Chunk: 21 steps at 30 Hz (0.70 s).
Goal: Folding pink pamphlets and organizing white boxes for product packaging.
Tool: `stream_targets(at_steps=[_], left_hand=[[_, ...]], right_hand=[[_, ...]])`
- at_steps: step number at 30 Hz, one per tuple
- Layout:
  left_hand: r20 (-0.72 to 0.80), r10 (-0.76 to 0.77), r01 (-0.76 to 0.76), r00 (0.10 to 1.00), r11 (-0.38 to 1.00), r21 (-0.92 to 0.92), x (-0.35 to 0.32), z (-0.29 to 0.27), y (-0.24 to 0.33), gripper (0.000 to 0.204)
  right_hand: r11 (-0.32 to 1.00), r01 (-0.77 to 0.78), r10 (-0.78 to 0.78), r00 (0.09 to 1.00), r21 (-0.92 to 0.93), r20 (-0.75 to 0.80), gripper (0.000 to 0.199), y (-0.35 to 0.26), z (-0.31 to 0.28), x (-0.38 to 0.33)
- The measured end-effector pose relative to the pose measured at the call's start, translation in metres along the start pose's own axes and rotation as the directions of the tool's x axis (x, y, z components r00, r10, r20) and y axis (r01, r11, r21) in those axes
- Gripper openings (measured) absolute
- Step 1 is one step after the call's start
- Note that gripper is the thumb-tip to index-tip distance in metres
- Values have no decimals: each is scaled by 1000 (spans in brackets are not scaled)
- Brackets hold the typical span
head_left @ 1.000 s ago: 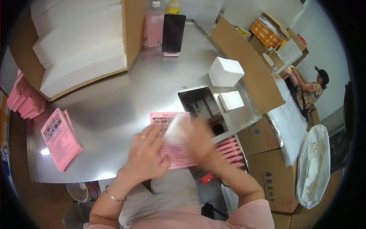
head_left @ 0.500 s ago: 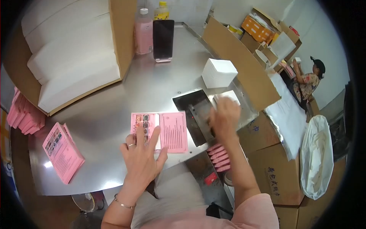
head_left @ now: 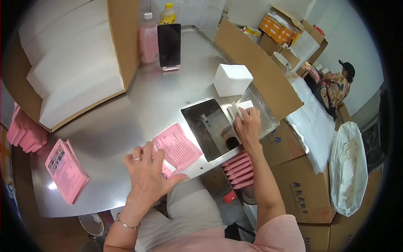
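On the steel table, my left hand [head_left: 147, 170] has its fingers curled over the left part of a pink printed wrapper [head_left: 179, 146], with the thumb along its near edge. A strip of white shows at the fold; the rest there is hidden under the fingers. To the right, my right hand [head_left: 249, 128] pinches white folded paper napkins [head_left: 233, 110] beside a dark rectangular panel [head_left: 208, 128] in the tabletop. Behind that hand stands a taller white napkin stack [head_left: 233, 80]. Several pink packets [head_left: 238, 170] sit in a row below the table edge.
A big carton [head_left: 122, 38] of white napkin stacks stands at the left. Pink wrapper piles [head_left: 66, 172] lie nearer. At the back are a phone on a stand [head_left: 169, 46] and two bottles [head_left: 149, 38]. Cartons [head_left: 310, 189] and another person [head_left: 336, 88] are at the right.
The pink wrapper has turned and tilted, its left part now under my curled left fingers. My right hand has settled on the white napkins, which now stand partly raised. The whole view has shifted slightly.
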<state>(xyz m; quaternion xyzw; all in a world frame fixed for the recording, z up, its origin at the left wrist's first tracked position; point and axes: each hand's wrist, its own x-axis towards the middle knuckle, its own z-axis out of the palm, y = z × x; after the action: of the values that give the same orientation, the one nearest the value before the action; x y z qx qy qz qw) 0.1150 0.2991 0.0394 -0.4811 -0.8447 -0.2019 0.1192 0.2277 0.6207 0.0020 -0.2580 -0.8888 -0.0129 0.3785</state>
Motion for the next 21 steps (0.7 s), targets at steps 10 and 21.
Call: stream_targets(at_steps=[10,21], left_hand=[[-63,32,-38,997,995,-90,-8,19,12,61],[-103,-47,43,994,998,-45,-4,18,17,55]], right_hand=[[992,78,-76,997,-98,27,17,5,4,1],[997,-32,32,999,64,-1,16,8,1,3]])
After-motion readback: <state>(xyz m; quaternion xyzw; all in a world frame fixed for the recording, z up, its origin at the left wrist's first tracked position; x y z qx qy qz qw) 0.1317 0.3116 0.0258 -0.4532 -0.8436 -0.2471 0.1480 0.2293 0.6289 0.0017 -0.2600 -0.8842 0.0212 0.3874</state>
